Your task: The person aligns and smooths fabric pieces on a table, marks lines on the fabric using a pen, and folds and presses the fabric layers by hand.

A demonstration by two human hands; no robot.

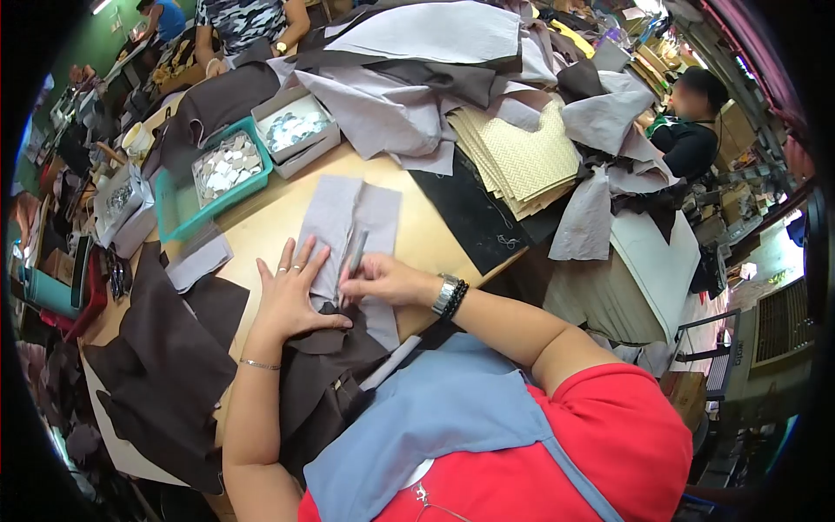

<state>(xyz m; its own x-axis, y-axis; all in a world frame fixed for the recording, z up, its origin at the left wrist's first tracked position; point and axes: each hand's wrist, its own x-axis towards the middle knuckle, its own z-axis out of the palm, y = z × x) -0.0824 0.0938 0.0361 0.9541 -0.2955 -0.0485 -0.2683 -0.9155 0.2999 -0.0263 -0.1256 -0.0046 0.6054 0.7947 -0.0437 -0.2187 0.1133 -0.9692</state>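
Observation:
A light grey piece of material point(378, 209) with a seam or fold along its middle lies on the pale tabletop in front of me. My left hand point(296, 291) rests flat on its left side, fingers spread, thumb pointing right. In my right hand point(380, 280) is a slim grey pen point(358, 250), pinched between thumb and fingers and tilted. Its tip points down near the seam, close to my left thumb; whether it touches cannot be made out. Dark brown material point(326, 370) bunches below both hands, against my blue apron point(417, 400).
Left of the work stand a teal basket point(163, 209) with small pale squares and a white box point(311, 150) of shiny pieces. Woven cream sheets point(526, 161) are stacked to the right. Grey material point(391, 109) heaps behind. One person point(691, 130) sits at right; another stands at the back.

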